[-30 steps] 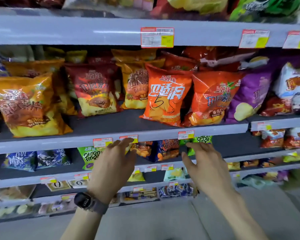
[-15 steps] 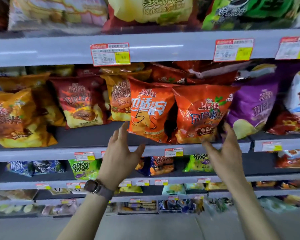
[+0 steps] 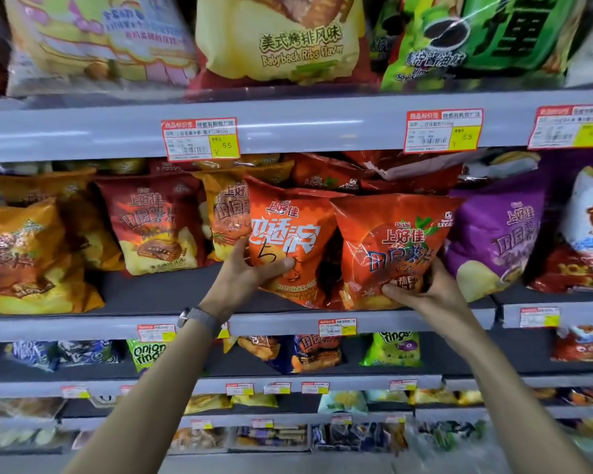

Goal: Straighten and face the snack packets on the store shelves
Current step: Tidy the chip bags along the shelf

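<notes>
This is a shop's snack aisle. A red-and-yellow price tag (image 3: pixel 201 139) marked 5.5 sticks to a grey metal shelf edge (image 3: pixel 322 128). Crisp packets (image 3: pixel 154 224) stand in rows above and below that tag, with more tagged shelves beneath.

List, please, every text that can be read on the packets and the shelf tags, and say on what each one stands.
"Babyback Ribs Flavor": yellow packet at the top.
"Oishi": red packet that the right hand grips.
"上好佳": orange packet that the left hand grips.
"5.5": yellow field of the price tag.
"onion": green packet, low on the left.
Fine print on the tags: too small to read.
</notes>
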A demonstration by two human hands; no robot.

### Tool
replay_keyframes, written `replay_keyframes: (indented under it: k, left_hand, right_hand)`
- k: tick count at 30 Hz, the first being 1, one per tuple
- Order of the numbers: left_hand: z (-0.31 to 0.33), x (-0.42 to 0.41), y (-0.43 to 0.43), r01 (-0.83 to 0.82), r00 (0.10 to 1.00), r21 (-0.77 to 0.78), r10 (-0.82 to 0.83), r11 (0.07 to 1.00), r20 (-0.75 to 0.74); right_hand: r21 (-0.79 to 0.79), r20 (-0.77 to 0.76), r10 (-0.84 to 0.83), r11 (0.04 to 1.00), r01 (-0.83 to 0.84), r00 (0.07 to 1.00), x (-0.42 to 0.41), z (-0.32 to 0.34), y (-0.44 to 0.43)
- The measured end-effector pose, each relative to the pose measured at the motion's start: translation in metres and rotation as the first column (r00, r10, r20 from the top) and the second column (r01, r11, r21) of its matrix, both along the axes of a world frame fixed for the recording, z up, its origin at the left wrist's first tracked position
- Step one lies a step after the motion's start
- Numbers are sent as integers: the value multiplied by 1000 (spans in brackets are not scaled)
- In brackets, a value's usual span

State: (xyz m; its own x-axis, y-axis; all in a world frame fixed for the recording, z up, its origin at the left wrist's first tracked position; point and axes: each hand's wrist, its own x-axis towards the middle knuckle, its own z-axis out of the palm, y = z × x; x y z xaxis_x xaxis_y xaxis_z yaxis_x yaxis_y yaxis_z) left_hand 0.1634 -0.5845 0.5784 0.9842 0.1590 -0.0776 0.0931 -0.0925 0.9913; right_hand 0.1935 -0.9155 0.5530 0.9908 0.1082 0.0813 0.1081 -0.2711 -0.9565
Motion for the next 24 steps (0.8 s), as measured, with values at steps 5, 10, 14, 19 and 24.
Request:
replay_keyframes:
  k: [5, 10, 14, 19, 24]
  left_hand:
    - [1, 3, -4, 56, 998, -13, -56, 998, -10]
    - [5, -3, -5, 63, 998, -37, -63, 997, -10]
    - [3, -8, -5, -18, 1000, -10, 18, 1000, 25]
    - [4, -28, 5, -193, 973, 32, 187, 981, 137]
    - [6, -60, 28, -331, 925, 1, 324, 944, 197]
  right_hand:
    - [22, 20, -33, 999, 33, 999, 5, -3, -2]
    - [80, 37, -64, 995, 61, 997, 4, -5, -10]
    - [92, 48, -88, 992, 83, 995, 3, -7, -12]
    - [86, 79, -88, 993, 81, 993, 0, -6, 0]
    - [91, 95, -71, 994, 62, 993, 2, -8, 32]
